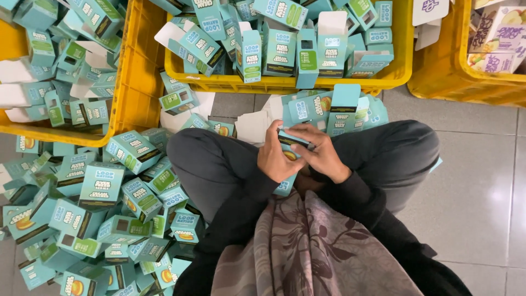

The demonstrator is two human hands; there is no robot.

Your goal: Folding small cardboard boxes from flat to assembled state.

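Above the lap, two hands held one small teal carton.
The left hand (279, 159) and right hand (318, 153) were close together, both clamped on the teal carton (289, 143). A heap of cartons (104, 203) lay on the floor beside a yellow crate (285, 82).

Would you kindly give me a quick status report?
Both hands, left and right, grip one teal carton. Lap level. Nothing in the way.
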